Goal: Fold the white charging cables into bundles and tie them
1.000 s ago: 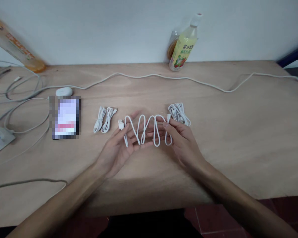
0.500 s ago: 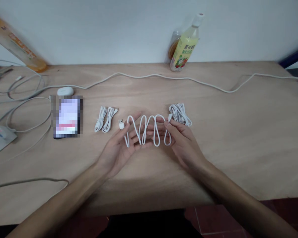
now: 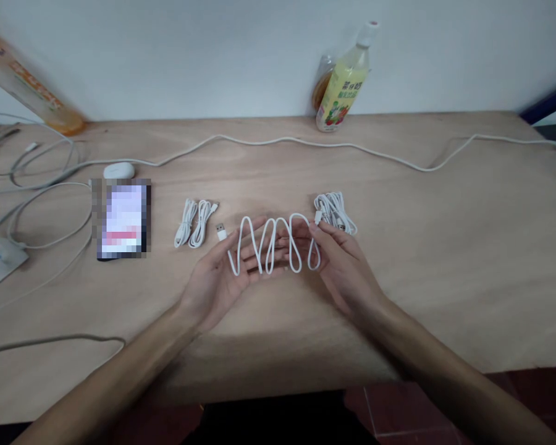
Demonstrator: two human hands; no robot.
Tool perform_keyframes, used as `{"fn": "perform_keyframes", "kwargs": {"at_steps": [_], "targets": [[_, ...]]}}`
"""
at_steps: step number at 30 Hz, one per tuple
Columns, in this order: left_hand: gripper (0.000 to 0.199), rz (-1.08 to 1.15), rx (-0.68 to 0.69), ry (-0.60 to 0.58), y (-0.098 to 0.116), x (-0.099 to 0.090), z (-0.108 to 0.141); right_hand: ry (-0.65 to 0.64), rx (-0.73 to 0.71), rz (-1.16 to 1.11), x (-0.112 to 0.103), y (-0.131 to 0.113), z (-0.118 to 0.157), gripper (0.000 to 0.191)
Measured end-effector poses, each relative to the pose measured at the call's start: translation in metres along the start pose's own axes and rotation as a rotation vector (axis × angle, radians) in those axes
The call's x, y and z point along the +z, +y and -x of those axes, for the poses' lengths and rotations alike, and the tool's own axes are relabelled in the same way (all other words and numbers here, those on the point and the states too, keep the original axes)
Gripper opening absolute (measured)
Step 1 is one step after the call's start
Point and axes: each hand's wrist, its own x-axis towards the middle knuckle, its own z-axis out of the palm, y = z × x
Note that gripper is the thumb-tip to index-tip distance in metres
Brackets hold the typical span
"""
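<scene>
Gripped between the left hand (image 3: 213, 272) and right hand (image 3: 347, 266), the white cable (image 3: 271, 247) hangs above the counter (image 3: 445, 247) in loose, untied loops; easing either thumb could let them spill and tangle.

Head view: looks forward and steeply down from the wearer's head, above the near edge of the table (image 3: 445, 247). Takes in the wall (image 3: 189, 55) along the top and the floor (image 3: 412, 411) at lower right. Sits within arm's reach of the left hand (image 3: 215, 272) and right hand (image 3: 347, 266), both near mid-frame.
</scene>
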Motion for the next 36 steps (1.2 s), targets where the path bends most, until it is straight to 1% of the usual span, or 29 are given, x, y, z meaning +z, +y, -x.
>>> {"fn": "perform_keyframes", "kwargs": {"at_steps": [6,13,20,23,26,29,32,36], "targets": [[0.061,0.018,-0.004,-0.076,-0.0001,-0.0029,0.0013,-0.057,0.069,-0.094,-0.001,-0.0032,0.0013,0.031],[0.06,0.015,-0.028,-0.071,-0.0005,-0.0046,-0.0003,-0.084,0.123,-0.113,-0.006,-0.0011,0.0007,0.027],[0.06,0.017,-0.038,-0.07,0.0008,-0.003,-0.0003,-0.021,0.146,-0.143,-0.0037,-0.002,-0.0003,0.023],[0.061,0.013,-0.033,-0.069,0.0012,-0.0026,-0.0003,-0.079,0.156,-0.147,-0.0041,-0.003,0.0002,0.024],[0.062,0.022,-0.028,-0.044,0.0016,-0.0019,0.0002,-0.151,0.171,-0.156,-0.0049,-0.0043,0.0004,0.025],[0.063,0.036,-0.017,-0.029,0.0018,-0.0008,0.0006,-0.191,0.195,-0.18,-0.0054,-0.0056,-0.0002,0.028],[0.063,0.038,-0.01,-0.031,0.002,0.0004,0.0008,-0.207,0.194,-0.208,-0.0051,-0.0056,-0.001,0.028],[0.062,0.027,-0.008,-0.039,0.0024,0.0003,0.0009,-0.186,0.154,-0.227,-0.004,-0.0035,-0.0012,0.024]]}}
